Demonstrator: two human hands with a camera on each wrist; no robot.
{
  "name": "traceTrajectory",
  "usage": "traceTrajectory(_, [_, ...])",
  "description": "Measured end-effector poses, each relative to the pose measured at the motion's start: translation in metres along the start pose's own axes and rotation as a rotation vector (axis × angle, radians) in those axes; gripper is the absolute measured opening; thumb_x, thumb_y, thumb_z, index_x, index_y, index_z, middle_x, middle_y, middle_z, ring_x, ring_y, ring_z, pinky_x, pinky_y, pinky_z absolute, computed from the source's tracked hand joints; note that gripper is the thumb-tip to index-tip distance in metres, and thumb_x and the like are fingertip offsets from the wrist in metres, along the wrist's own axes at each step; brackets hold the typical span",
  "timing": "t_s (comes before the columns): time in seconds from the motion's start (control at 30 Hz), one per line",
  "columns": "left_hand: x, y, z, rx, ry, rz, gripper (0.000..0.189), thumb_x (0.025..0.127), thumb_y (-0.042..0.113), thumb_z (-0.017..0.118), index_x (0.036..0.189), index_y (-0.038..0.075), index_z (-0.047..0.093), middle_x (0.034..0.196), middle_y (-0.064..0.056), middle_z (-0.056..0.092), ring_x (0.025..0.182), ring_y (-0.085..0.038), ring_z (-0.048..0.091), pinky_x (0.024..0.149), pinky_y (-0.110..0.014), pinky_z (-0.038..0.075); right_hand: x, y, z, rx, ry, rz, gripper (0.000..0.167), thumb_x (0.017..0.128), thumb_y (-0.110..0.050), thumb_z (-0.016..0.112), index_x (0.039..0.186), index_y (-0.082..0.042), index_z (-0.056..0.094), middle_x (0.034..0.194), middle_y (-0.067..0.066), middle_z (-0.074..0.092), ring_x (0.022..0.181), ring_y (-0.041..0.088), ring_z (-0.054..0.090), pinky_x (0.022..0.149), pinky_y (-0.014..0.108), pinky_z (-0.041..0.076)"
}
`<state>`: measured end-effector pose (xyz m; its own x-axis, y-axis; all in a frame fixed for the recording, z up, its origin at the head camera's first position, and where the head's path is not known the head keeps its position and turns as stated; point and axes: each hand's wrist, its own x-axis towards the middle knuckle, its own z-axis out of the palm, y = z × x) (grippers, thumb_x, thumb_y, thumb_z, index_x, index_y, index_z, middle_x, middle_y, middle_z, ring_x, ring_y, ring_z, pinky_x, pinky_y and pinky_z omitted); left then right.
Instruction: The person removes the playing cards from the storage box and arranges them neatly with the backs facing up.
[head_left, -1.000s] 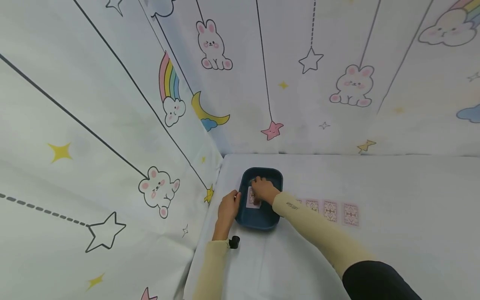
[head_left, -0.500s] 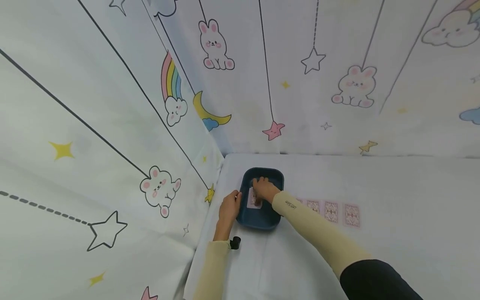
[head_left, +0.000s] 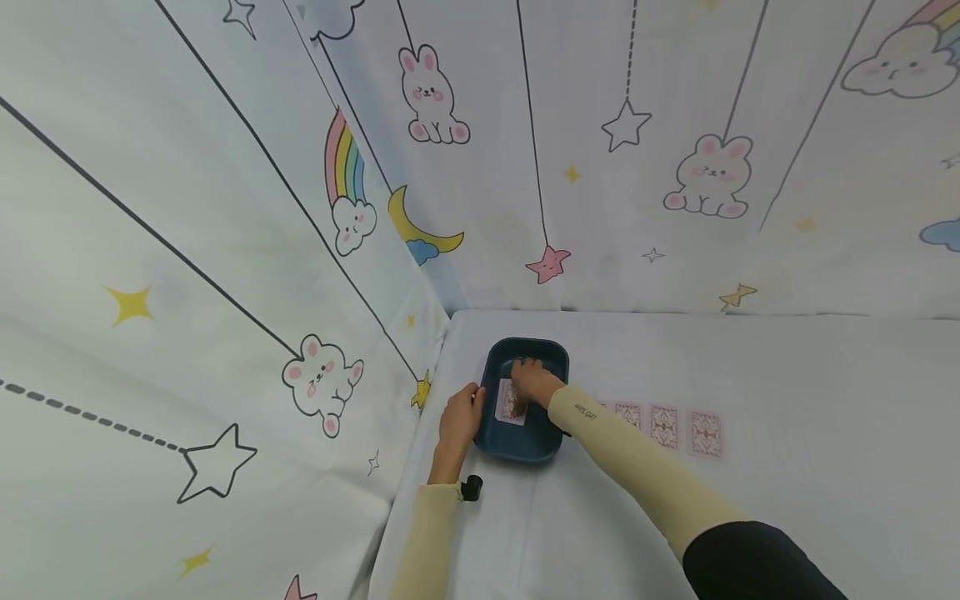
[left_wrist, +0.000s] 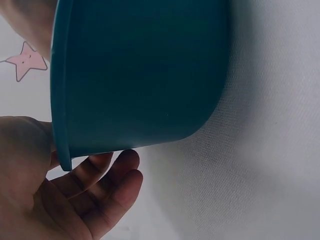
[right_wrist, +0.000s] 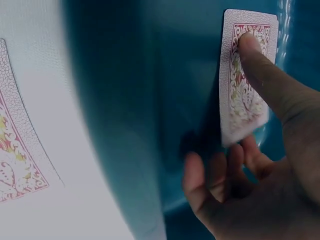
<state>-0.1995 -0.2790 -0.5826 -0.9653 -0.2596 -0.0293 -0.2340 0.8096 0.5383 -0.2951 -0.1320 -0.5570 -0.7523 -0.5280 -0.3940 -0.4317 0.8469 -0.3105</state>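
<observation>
A dark teal plastic bin [head_left: 521, 447] stands on the white-covered table. My left hand [head_left: 459, 418] holds its left rim; in the left wrist view, curled fingers [left_wrist: 112, 192] lie along the outer wall. Reaching inside the bin is my right hand [head_left: 538, 383], over a playing card [head_left: 507, 402] with a red patterned back. The right wrist view has the thumb [right_wrist: 257, 62] flat on that card [right_wrist: 240, 85] and the fingers bent at its lower end, where the edge looks slightly raised. Whether other cards lie beneath is hidden.
To the bin's right, several playing cards [head_left: 663, 427] lie face down in a row, partly covered by the right sleeve [head_left: 622, 450]. A patterned white wall sheet [head_left: 555, 192] rises behind and at the left. A black wrist device [head_left: 471, 487] sits at the left cuff.
The right hand has shifted slightly right within the bin, showing more of the card's pattern. The left hand stays at the rim. The whole view drifts a little.
</observation>
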Motion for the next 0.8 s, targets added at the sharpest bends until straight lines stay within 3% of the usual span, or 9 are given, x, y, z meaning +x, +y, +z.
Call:
traceTrajectory(0.2, [0.000,0.000,0.001,-0.004,0.005,0.002,0.026,0.107,0.029,0.049,0.095,0.009,0.062,0.077,-0.006,0.057,0.066,-0.018,0.050,0.060,-0.032,0.039,-0.001,0.003,0.001,0.055,0.047,-0.021,0.087,0.084,-0.022,0.082,0.149,0.004,0.030,0.141,0.029,0.048,0.125,0.040,0.054,0.102,0.050,0.047])
traceTrajectory(0.33, [0.000,-0.002,0.001,0.002,0.007,-0.004,0.025,0.107,0.029,0.049,0.096,0.010,0.062,0.077,-0.005,0.057,0.066,-0.018,0.050,0.060,-0.031,0.039,0.003,0.011,0.005,0.190,0.052,-0.036,0.081,0.089,-0.010,0.074,0.151,0.006,0.024,0.126,0.027,0.062,0.098,0.029,0.066,0.085,0.041,0.053])
traceTrajectory(0.47, [0.000,-0.003,0.001,0.009,0.001,-0.018,0.026,0.107,0.030,0.049,0.097,0.010,0.062,0.078,-0.005,0.058,0.066,-0.018,0.050,0.060,-0.031,0.039,0.003,0.020,0.006,0.354,0.043,-0.103,0.055,0.090,0.001,0.067,0.137,0.003,0.038,0.108,0.022,0.066,0.076,0.022,0.065,0.066,0.033,0.052])
traceTrajectory(0.6, [-0.001,-0.003,0.001,0.006,0.011,-0.010,0.027,0.107,0.029,0.049,0.097,0.009,0.063,0.078,-0.006,0.059,0.066,-0.019,0.050,0.061,-0.031,0.039,-0.008,0.028,-0.001,0.512,0.034,-0.166,0.035,0.090,0.004,0.065,0.119,-0.002,0.048,0.099,0.016,0.064,0.069,0.021,0.065,0.061,0.031,0.055])
traceTrajectory(0.8, [0.000,0.001,0.001,0.005,0.002,-0.023,0.027,0.107,0.030,0.049,0.100,0.009,0.064,0.080,-0.005,0.060,0.068,-0.018,0.051,0.062,-0.031,0.041,-0.032,0.044,-0.010,0.578,0.036,-0.235,0.031,0.094,-0.003,0.066,0.121,-0.006,0.051,0.091,0.012,0.067,0.064,0.018,0.065,0.059,0.029,0.054])
